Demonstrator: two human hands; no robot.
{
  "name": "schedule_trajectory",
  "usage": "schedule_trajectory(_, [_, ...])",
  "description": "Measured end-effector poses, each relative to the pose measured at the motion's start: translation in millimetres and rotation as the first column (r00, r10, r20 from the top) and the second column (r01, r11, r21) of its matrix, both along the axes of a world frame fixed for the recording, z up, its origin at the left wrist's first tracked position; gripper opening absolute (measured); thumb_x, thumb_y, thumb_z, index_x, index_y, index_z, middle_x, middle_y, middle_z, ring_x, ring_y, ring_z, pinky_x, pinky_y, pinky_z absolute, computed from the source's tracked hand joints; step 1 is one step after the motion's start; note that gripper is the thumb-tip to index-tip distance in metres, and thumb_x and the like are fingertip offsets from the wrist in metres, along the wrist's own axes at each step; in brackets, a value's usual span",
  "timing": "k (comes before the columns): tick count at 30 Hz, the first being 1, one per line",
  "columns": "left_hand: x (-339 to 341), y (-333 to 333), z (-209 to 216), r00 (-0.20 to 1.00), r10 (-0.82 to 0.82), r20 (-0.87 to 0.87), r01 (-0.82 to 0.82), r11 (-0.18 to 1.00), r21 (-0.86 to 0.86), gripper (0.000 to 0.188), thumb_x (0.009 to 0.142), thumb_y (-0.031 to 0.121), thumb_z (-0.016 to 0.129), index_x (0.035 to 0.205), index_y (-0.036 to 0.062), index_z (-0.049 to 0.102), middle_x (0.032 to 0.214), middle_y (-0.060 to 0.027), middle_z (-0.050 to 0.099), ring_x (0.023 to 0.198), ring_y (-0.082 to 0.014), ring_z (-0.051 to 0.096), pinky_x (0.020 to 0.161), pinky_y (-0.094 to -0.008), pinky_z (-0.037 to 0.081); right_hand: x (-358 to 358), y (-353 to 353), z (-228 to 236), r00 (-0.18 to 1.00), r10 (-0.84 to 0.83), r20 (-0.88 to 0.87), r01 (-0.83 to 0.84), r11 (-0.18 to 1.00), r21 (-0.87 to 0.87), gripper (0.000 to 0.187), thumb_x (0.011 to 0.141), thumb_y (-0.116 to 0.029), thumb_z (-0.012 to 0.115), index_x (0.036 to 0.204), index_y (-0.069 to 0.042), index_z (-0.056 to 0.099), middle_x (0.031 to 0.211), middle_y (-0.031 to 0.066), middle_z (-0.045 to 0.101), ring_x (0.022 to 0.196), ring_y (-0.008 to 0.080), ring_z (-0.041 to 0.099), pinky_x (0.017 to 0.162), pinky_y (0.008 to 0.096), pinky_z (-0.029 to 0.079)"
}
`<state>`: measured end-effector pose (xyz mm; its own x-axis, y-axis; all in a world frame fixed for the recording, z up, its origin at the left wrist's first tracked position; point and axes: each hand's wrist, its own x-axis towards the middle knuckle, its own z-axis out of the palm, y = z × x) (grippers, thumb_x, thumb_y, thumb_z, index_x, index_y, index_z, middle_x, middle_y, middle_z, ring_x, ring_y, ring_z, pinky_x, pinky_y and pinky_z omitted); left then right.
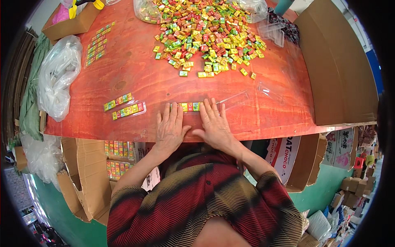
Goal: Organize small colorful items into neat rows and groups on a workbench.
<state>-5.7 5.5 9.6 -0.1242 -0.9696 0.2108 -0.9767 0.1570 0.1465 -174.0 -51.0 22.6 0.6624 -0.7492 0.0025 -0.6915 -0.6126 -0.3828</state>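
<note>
A short row of small coloured boxes (pixel 190 107) lies near the front edge of the red table, between my hands. My left hand (pixel 170 125) rests flat with its fingertips on the row's left end. The fingertips of my right hand (pixel 214 123) cover the right end, its fingers stretched out. Both thumbs point inward toward each other. To the left lie two clear packs, a nearer filled pack (pixel 128 110) and a farther filled pack (pixel 118 101). Beside my right hand is a clear plastic tray (pixel 232 100); another clear tray (pixel 269 91) lies farther right.
A big heap of small boxes (pixel 210 33) covers the table's far middle. More rows of packs (pixel 97 45) lie far left, by a clear plastic bag (pixel 61 76). A tall cardboard box (pixel 335 61) stands at the right edge. Below the left side, an open carton (pixel 88 173) sits beside packed rows (pixel 119 150).
</note>
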Motion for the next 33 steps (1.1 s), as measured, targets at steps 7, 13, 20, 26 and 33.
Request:
schedule_trajectory(7, [-29,-15,6,0.974,-0.064,-0.216,0.064,0.998,-0.009,0.063,0.078,0.038,0.057,0.127,0.0031,0.040,0.134,-0.0220,0.032,0.124,-0.0395,0.028,0.097,-0.0578,0.022,-52,-41,11,0.980,-0.195,-0.036,0.185,0.965,-0.186,0.054,0.081,-0.021,0.057,0.130,-0.008,0.038,0.137,0.0150,0.032,0.129,0.0343,0.024,0.103,0.0539,0.017])
schedule_trajectory(13, [-16,-7,0,0.983,-0.005,-0.185,0.018,0.997,0.069,0.063,0.076,0.040,0.059,0.127,0.0078,0.041,0.135,-0.0217,0.029,0.126,-0.0402,0.025,0.098,-0.0584,0.018,-60,-23,-7,0.972,-0.232,-0.039,0.218,0.951,-0.218,0.047,0.081,-0.021,0.057,0.124,-0.007,0.045,0.130,0.0159,0.038,0.125,0.0360,0.029,0.101,0.0558,0.018])
schedule_trajectory(20, [14,39,1,0.963,0.201,-0.177,-0.200,0.980,0.027,0.058,0.078,0.043,0.056,0.120,0.0046,0.043,0.134,-0.0243,0.028,0.126,-0.0424,0.024,0.099,-0.0584,0.015,-50,-16,-11,0.970,-0.228,0.085,0.240,0.953,-0.186,0.049,0.076,-0.021,0.063,0.120,-0.006,0.048,0.122,0.0175,0.042,0.124,0.0377,0.030,0.101,0.0559,0.020])
schedule_trajectory(26, [59,30,-7,0.868,0.418,-0.267,-0.450,0.890,-0.068,0.054,0.082,0.036,0.054,0.121,0.0011,0.039,0.137,-0.0246,0.024,0.128,-0.0402,0.021,0.102,-0.0555,0.015,-49,-19,-9,0.964,-0.257,0.065,0.265,0.941,-0.209,0.049,0.075,-0.022,0.064,0.119,-0.006,0.049,0.122,0.0184,0.042,0.122,0.0379,0.032,0.099,0.0556,0.023])
schedule_trajectory(33, [124,10,-8,0.820,0.539,0.192,-0.559,0.827,0.061,0.057,0.086,0.036,0.047,0.134,0.0087,0.031,0.139,-0.0175,0.026,0.128,-0.0396,0.021,0.100,-0.0580,0.018,-31,-10,-8,0.967,-0.240,0.080,0.253,0.933,-0.258,0.050,0.074,-0.029,0.064,0.116,-0.006,0.050,0.117,0.0170,0.045,0.114,0.0352,0.039,0.093,0.0510,0.029])
